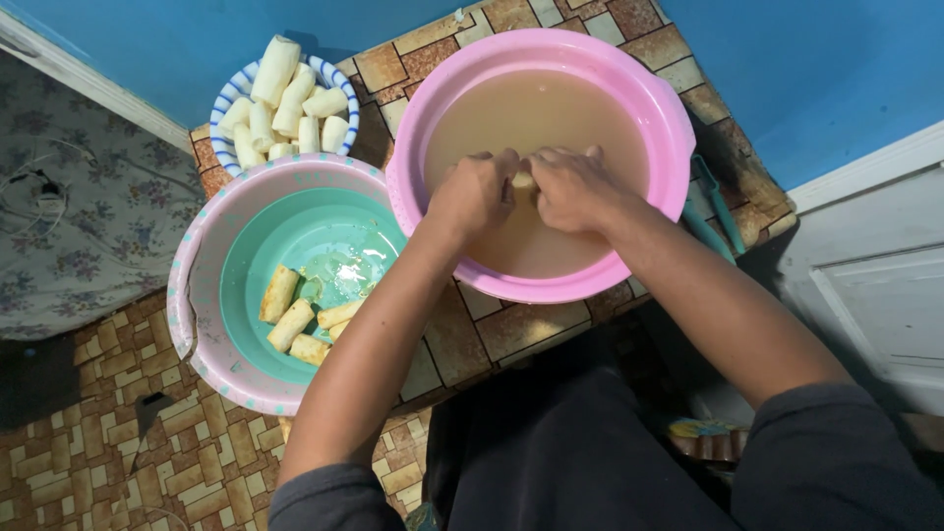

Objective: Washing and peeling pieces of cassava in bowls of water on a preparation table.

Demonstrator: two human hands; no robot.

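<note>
A small pale root piece [523,181] is held between the left hand [474,194] and the right hand [573,187]. Both hands are closed around it, and only a little bit of it can be seen between the fingers. The hands are kept over the pink basin [661,103], right at the top of the cloudy brown water [536,108] inside it. It cannot be told if the fingers are dipped in the water.

Just to the left of the pink basin, a second basin [202,265] is seen. It is pink outside and green inside. A little clear water and a few yellowish root pieces [295,320] are kept in it. Behind that basin, a blue and white striped bowl [228,96] is piled high with white peeled pieces [285,98].

Everything is set on a floor with brown tile shapes [98,433]. A blue wall [177,39] is seen at the back. Dark sleeves are worn on both arms.
</note>
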